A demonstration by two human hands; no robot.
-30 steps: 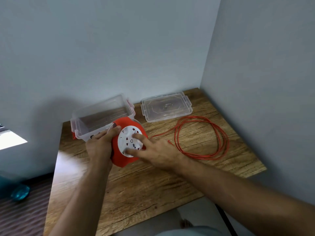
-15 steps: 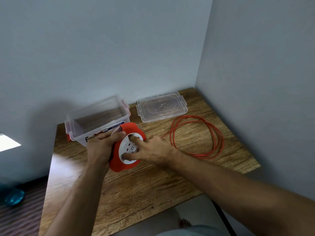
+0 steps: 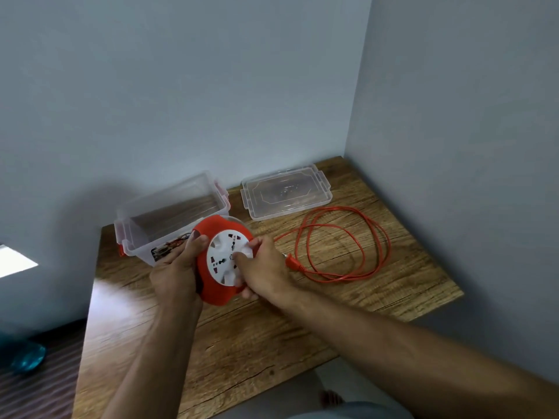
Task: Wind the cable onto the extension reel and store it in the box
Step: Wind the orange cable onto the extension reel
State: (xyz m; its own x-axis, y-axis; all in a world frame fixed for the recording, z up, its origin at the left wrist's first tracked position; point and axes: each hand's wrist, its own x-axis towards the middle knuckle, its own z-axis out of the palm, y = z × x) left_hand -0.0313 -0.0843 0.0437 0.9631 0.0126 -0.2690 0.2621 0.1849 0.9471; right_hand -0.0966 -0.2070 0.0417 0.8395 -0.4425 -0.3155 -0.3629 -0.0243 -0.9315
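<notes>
A red extension reel (image 3: 215, 290) with a white socket face (image 3: 225, 257) is held tilted above the wooden table (image 3: 272, 343). My left hand (image 3: 177, 267) grips the reel's left rim. My right hand (image 3: 261, 269) rests on the white face, fingers on its right side. An orange cable (image 3: 344, 240) lies in loose loops on the table to the right, its plug (image 3: 292, 263) just beside my right hand. The clear plastic box (image 3: 172, 213) stands open behind the reel.
The box's clear lid (image 3: 286, 195) lies flat on the table at the back, near the corner of the two grey walls. The table's front edge runs close to my body. A blue object (image 3: 28, 359) sits on the floor at left.
My right hand has shifted across the white face toward its right side and the face has turned. The reel sits a bit higher in my left hand.
</notes>
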